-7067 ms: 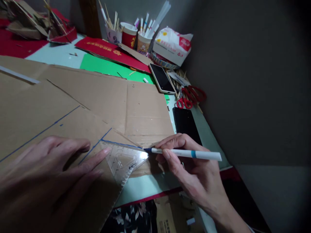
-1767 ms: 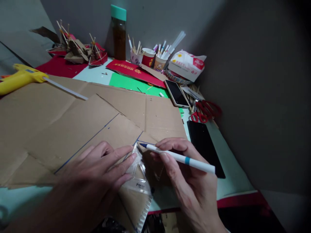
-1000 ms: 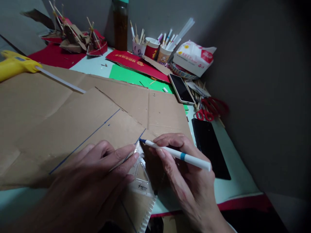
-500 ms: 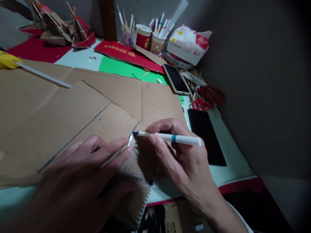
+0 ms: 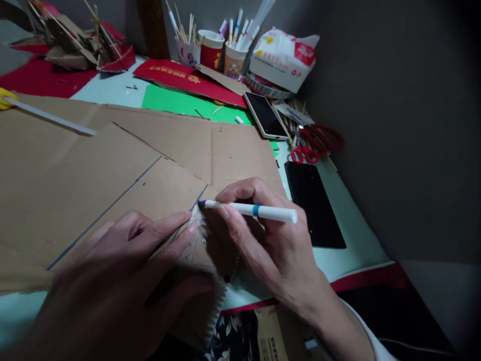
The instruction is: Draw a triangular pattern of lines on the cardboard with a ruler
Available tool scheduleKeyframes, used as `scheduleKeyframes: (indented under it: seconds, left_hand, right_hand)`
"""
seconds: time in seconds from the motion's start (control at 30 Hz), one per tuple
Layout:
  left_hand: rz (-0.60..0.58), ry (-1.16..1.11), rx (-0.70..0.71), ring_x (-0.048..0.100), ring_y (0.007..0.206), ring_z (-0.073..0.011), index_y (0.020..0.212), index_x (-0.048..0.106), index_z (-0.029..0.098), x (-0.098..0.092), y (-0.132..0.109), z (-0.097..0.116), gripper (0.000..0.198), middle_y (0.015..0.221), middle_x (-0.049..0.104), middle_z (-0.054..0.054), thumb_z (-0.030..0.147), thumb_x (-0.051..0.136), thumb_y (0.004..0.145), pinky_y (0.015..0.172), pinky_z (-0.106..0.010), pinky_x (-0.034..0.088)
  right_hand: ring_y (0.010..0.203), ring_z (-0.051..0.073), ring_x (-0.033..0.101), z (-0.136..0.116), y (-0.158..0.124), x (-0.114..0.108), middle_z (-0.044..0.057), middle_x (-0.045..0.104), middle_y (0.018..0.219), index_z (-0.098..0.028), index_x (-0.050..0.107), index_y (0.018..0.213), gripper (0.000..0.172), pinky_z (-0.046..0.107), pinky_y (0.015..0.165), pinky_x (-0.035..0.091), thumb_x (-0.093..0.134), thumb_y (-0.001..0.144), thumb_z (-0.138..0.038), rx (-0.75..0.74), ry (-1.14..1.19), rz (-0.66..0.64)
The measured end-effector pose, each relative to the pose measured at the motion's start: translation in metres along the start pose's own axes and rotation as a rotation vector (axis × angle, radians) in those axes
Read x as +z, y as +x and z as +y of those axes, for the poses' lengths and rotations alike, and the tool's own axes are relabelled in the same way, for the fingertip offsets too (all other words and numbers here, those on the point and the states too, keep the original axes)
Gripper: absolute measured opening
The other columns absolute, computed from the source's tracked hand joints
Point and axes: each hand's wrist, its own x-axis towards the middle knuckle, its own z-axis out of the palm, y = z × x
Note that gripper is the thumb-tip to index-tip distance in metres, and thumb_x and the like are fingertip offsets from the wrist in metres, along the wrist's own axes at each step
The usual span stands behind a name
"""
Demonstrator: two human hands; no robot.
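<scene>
My right hand [image 5: 263,245] pinches a white marker with a blue tip [image 5: 259,211], its tip touching the brown cardboard sheet [image 5: 112,165] at the corner of a blue drawn line. My left hand [image 5: 124,281] lies flat with fingers stretched out, pressing a clear plastic set square [image 5: 201,250] onto the cardboard just left of the marker tip. The set square is largely covered by both hands. A long blue line [image 5: 105,213] runs across the cardboard towards the upper right.
A black phone [image 5: 313,203] lies right of the cardboard, a white-edged phone [image 5: 266,115] and red scissors [image 5: 311,145] behind it. Cups of pens and sticks [image 5: 210,45], a white packet [image 5: 283,57], green paper [image 5: 188,105] and red card [image 5: 180,80] sit at the back.
The marker tip has slid left and back along the set square's edge to the line's corner. My left hand stays pressed on the set square. The view has dipped slightly.
</scene>
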Motion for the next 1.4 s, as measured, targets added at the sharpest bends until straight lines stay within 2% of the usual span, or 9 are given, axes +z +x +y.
scheduleKeyframes:
  seconds: [0.2, 0.33, 0.43, 0.6, 0.83, 1.0, 1.2, 1.3, 1.4]
  left_hand:
    - [0.023, 0.054, 0.031, 0.068, 0.104, -0.0332, 0.148, 0.068, 0.045, -0.003, -0.005, -0.001, 0.051, 0.139, 0.080, -0.002, 0.065, 0.071, 0.101, 0.084, -0.052, 0.060]
    - [-0.019, 0.169, 0.088, 0.055, 0.102, -0.0321, 0.163, 0.052, 0.030, -0.008, -0.012, -0.001, 0.056, 0.145, 0.076, -0.004, 0.045, 0.061, 0.110, 0.081, -0.053, 0.045]
    - [-0.023, 0.185, 0.118, 0.051, 0.104, -0.0303, 0.162, 0.052, 0.025, -0.009, -0.012, 0.001, 0.053, 0.145, 0.075, -0.003, 0.041, 0.057, 0.112, 0.085, -0.053, 0.042]
    - [-0.025, 0.147, 0.100, 0.051, 0.103, -0.0308, 0.161, 0.052, 0.025, -0.006, -0.012, 0.000, 0.052, 0.144, 0.074, -0.006, 0.041, 0.057, 0.111, 0.086, -0.054, 0.044]
    - [-0.038, 0.131, 0.097, 0.054, 0.106, -0.0309, 0.160, 0.052, 0.028, -0.005, -0.016, -0.004, 0.054, 0.149, 0.071, -0.008, 0.048, 0.062, 0.112, 0.089, -0.055, 0.046]
    - [0.001, 0.114, 0.054, 0.068, 0.109, -0.0334, 0.148, 0.068, 0.040, -0.005, -0.014, -0.002, 0.050, 0.140, 0.080, -0.004, 0.062, 0.071, 0.103, 0.090, -0.052, 0.059]
    - [0.037, 0.060, 0.073, 0.073, 0.113, -0.0347, 0.136, 0.076, 0.041, -0.004, -0.011, -0.006, 0.053, 0.135, 0.083, -0.002, 0.074, 0.075, 0.095, 0.091, -0.051, 0.065]
    - [0.047, 0.080, 0.100, 0.074, 0.112, -0.0348, 0.136, 0.076, 0.042, -0.004, -0.013, -0.009, 0.052, 0.137, 0.082, -0.001, 0.074, 0.075, 0.095, 0.088, -0.052, 0.065]
    - [0.041, 0.135, 0.084, 0.072, 0.105, -0.0347, 0.142, 0.070, 0.038, -0.004, -0.017, -0.011, 0.045, 0.145, 0.079, -0.003, 0.061, 0.071, 0.103, 0.086, -0.058, 0.060]
  right_hand:
    - [0.085, 0.011, 0.075, -0.002, 0.000, 0.000, 0.000, 0.078, 0.096, -0.022, 0.068, 0.104, 0.009, 0.022, 0.069, 0.057, 0.066, 0.112, -0.020, -0.029, -0.056, 0.003]
    - [0.085, 0.011, 0.075, -0.002, -0.001, 0.001, 0.000, 0.077, 0.095, -0.021, 0.067, 0.103, 0.010, 0.022, 0.068, 0.057, 0.066, 0.112, -0.019, -0.058, -0.083, 0.006]
    - [0.082, 0.009, 0.072, -0.004, -0.002, 0.000, 0.000, 0.075, 0.092, -0.019, 0.068, 0.102, 0.012, 0.021, 0.067, 0.054, 0.065, 0.113, -0.019, -0.040, -0.076, 0.008]
    - [0.078, 0.010, 0.069, -0.008, -0.005, -0.006, 0.000, 0.073, 0.090, -0.018, 0.069, 0.101, 0.014, 0.022, 0.064, 0.053, 0.063, 0.114, -0.021, 0.031, -0.062, -0.027]
    - [0.079, 0.008, 0.068, -0.014, -0.015, -0.011, 0.001, 0.072, 0.091, -0.016, 0.068, 0.099, 0.015, 0.020, 0.072, 0.055, 0.064, 0.113, -0.017, 0.015, -0.098, -0.030]
    - [0.080, 0.006, 0.070, -0.020, -0.024, -0.016, -0.001, 0.073, 0.091, -0.017, 0.068, 0.099, 0.015, 0.019, 0.072, 0.054, 0.063, 0.113, -0.017, 0.034, -0.118, -0.054]
    - [0.082, 0.007, 0.071, -0.027, -0.036, -0.022, -0.002, 0.072, 0.093, -0.018, 0.067, 0.099, 0.015, 0.021, 0.072, 0.057, 0.060, 0.113, -0.015, 0.073, -0.066, -0.041]
    - [0.083, 0.006, 0.070, -0.031, -0.043, -0.025, -0.002, 0.071, 0.094, -0.019, 0.068, 0.102, 0.013, 0.020, 0.071, 0.057, 0.061, 0.113, -0.016, 0.104, -0.073, -0.037]
    - [0.084, 0.006, 0.071, -0.036, -0.051, -0.028, -0.003, 0.071, 0.095, -0.020, 0.066, 0.103, 0.012, 0.020, 0.073, 0.057, 0.063, 0.114, -0.017, 0.132, -0.070, -0.024]
